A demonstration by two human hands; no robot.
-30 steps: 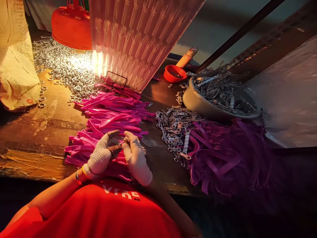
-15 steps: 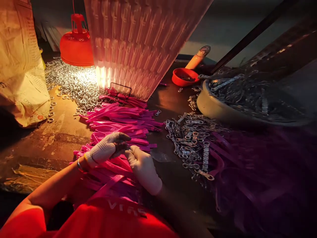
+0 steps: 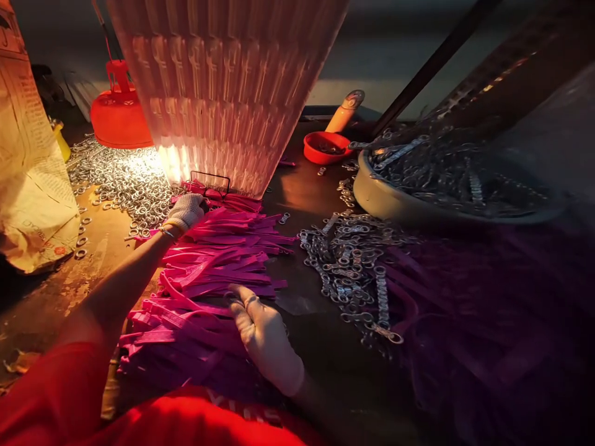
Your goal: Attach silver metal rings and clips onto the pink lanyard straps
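Observation:
My left hand [image 3: 186,212], in a knit glove, is stretched out to the far end of the pile of pink straps [image 3: 218,260], beside a small wire frame [image 3: 210,181]. Its fingers point away from me and are hidden. My right hand [image 3: 263,331], in a smooth white glove, rests on the near right edge of the strap pile. Its fingers are curled in a pinch round something small that I cannot make out.
A heap of metal rings [image 3: 123,183] lies under a red lamp [image 3: 119,114] at the left, with crumpled newspaper [image 3: 32,204] beyond. Metal clasps [image 3: 348,260] and purple straps [image 3: 465,297] lie at the right, near a bowl [image 3: 385,201] of clasps and a red scoop [image 3: 328,145].
My left hand has left the right hand and reached forward to the far end of the pink straps. The right hand has stayed low on the pile. The view has shifted.

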